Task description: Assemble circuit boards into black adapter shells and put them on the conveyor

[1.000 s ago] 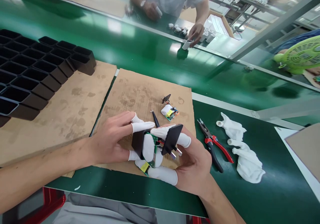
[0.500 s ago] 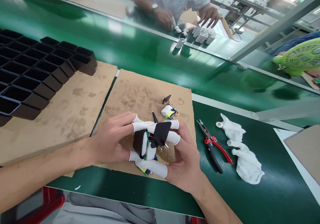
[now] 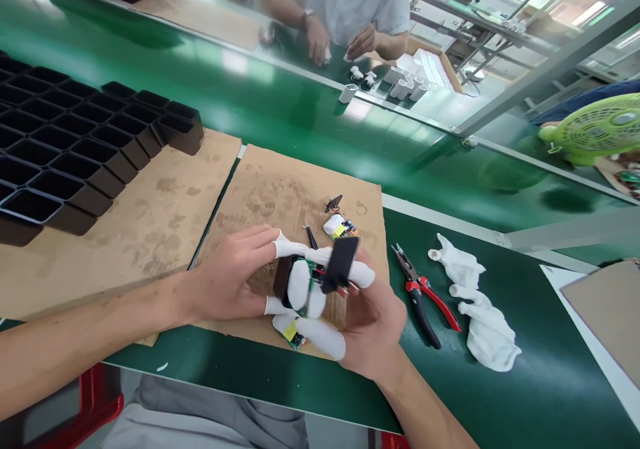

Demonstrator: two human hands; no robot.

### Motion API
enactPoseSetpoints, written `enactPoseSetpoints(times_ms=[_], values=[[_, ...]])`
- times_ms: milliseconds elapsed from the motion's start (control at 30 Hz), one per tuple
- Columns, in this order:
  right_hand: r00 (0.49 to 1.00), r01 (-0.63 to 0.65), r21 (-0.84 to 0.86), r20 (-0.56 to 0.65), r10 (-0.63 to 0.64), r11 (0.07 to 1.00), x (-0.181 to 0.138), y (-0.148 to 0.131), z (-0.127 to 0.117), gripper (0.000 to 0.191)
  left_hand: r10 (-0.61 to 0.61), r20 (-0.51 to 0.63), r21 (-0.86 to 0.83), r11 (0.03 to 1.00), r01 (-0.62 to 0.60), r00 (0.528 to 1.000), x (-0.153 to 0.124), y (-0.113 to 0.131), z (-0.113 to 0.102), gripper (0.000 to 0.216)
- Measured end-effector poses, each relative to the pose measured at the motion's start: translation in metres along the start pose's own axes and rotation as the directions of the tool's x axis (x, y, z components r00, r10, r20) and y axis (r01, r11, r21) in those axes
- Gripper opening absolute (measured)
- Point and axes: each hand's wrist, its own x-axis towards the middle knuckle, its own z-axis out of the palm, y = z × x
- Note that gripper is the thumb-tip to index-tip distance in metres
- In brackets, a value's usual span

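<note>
My left hand (image 3: 233,272), white finger cots on its fingertips, grips a black plastic housing (image 3: 282,279) over the cardboard. With finger cots on as well, my right hand (image 3: 373,309) holds a circuit board (image 3: 313,279) padded with white material at the housing's mouth. A black end plate with metal plug pins (image 3: 341,265) is attached to the board and tilts up. How much of the board sits inside the housing is hidden. Below my fingers lies a second circuit board (image 3: 289,331). Tweezers (image 3: 311,235) and another board (image 3: 340,227) with a black end plate (image 3: 333,203) lie beyond my hands.
Rows of black housings (image 3: 65,145) stand on the left cardboard (image 3: 165,209). Red-handled pliers (image 3: 423,295) and crumpled white finger cots (image 3: 490,335) lie to the right. Across a clear partition, a co-worker's hands (image 3: 317,39) work near white tubes (image 3: 400,89). A green fan (image 3: 595,129) stands far right.
The board and its end plate have shifted right, away from the housing, and more of the white padding shows. The co-worker's hand beside the white tubes has moved in toward the other hand.
</note>
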Motion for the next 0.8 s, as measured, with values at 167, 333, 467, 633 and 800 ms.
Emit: enactPoseSetpoints(times_ms=[167, 333, 467, 633, 800], values=[[0.999, -0.027, 0.099, -0.038, 0.031, 0.995, -0.002, -0.008, -0.008, 0.066, -0.024, 0.008, -0.050, 0.998, 0.024, 1.000, 0.000, 0.001, -0.002, 0.042], [1.000, -0.013, 0.129, -0.009, 0.014, 0.992, 0.005, -0.011, -0.009, 0.066, 0.006, -0.001, -0.033, 0.999, -0.006, 1.000, 0.000, 0.000, -0.001, 0.049], [0.998, -0.057, 0.130, 0.014, 0.055, 0.990, 0.003, -0.011, -0.007, 0.068, 0.010, 0.015, -0.016, 1.000, -0.010, 1.000, -0.001, 0.000, -0.001, 0.051], [0.996, -0.091, 0.004, -0.009, 0.091, 0.996, -0.001, -0.009, -0.008, 0.063, 0.041, -0.002, -0.029, 0.999, -0.042, 0.999, 0.000, 0.000, -0.001, 0.049], [0.992, -0.120, 0.019, 0.035, 0.119, 0.993, 0.003, -0.009, -0.007, 0.051, 0.051, -0.018, -0.005, 0.999, -0.051, 0.999, 0.001, 0.000, -0.001, 0.047]])
